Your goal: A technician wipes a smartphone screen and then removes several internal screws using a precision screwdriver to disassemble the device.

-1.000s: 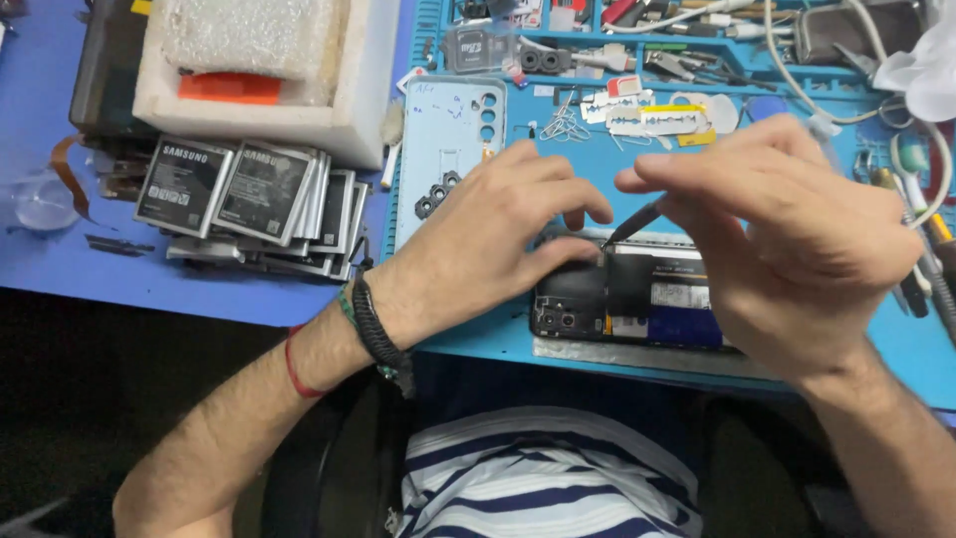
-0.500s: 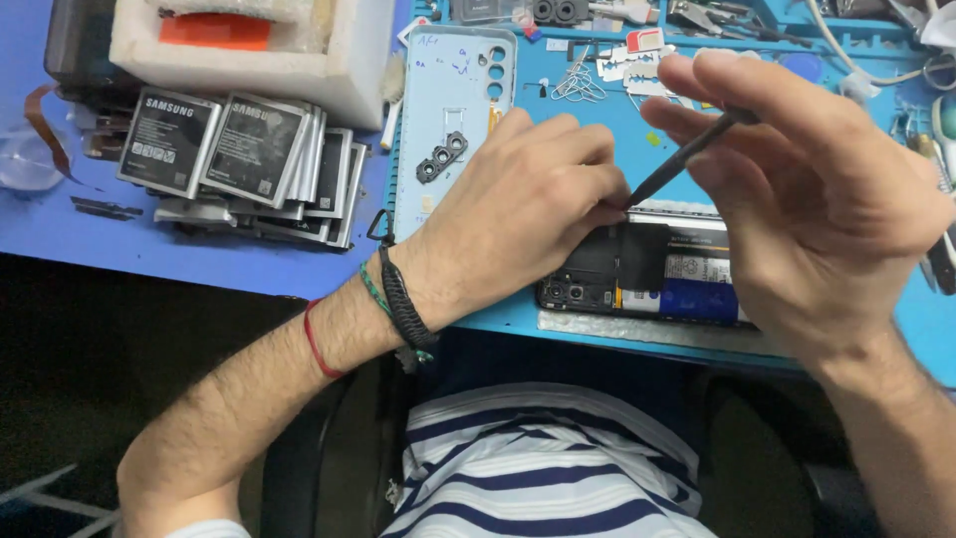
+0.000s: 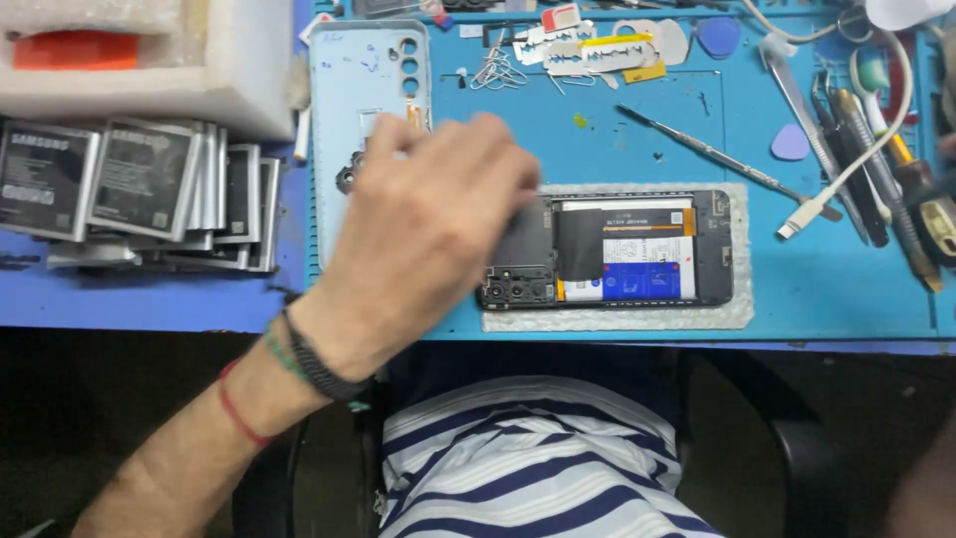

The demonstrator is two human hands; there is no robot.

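Near the front edge of the blue work surface [image 3: 856,289], the opened black smartphone with its back cover removed [image 3: 607,249] lies flat on a pale rectangular foam pad [image 3: 617,321], its camera end toward the left and its dark battery and blue-and-white label facing up. Your left hand [image 3: 428,229] hovers over the phone's left end, fingers bent and spread loosely, gripping nothing you can see; the blur makes it hard to tell whether the fingertips touch the phone. Your right hand [image 3: 946,144] shows only as a sliver at the right edge of the view, so you cannot tell whether it is open or closed. Just behind the phone, a thin metal prying tool [image 3: 712,149] lies slantwise on the surface, apart from both hands. The light-blue phone back cover [image 3: 368,80] lies behind your left hand, toward the back edge. Toward the left edge, a row of flat grey phone batteries [image 3: 139,189] leans together in front of a white foam block [image 3: 149,70]. Near the right edge, a white cable [image 3: 846,169] curves beside a cluster of screwdrivers and tweezers [image 3: 876,149].
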